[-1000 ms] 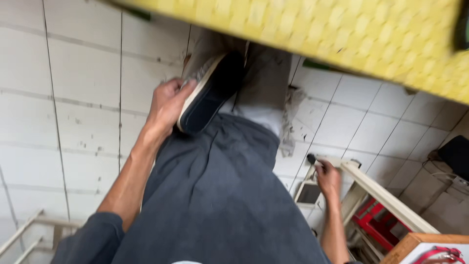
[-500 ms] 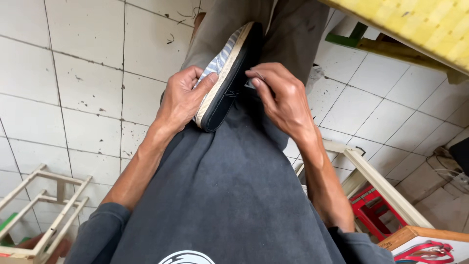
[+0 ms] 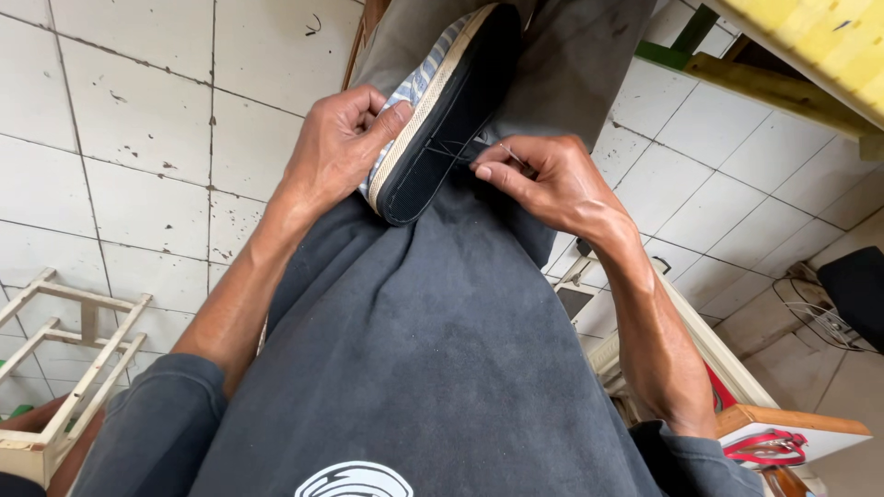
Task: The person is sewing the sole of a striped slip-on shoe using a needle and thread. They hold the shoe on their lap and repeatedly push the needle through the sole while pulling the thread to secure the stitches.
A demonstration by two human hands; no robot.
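A slip-on shoe [image 3: 448, 101] with a black sole, pale woven edging and blue-striped cloth upper rests sole-up on my lap. My left hand [image 3: 339, 147] grips its heel end from the left, thumb on the striped cloth. My right hand [image 3: 543, 179] is at the sole's right edge, fingertips pinched on a thin needle and dark thread [image 3: 451, 149] that crosses the sole. My dark grey top and grey trousers fill the middle of the view.
White tiled floor [image 3: 138, 129] lies all around. A pale wooden frame [image 3: 64, 368] stands at the lower left. A yellow table edge [image 3: 810, 37] is at the upper right. Red scissors [image 3: 764, 446] lie on a wooden board at the lower right. A dark object [image 3: 856, 290] sits at the far right.
My right hand came up from the low stand on the right to the shoe's sole and now pinches the needle. The view has tilted down and closer to the shoe.
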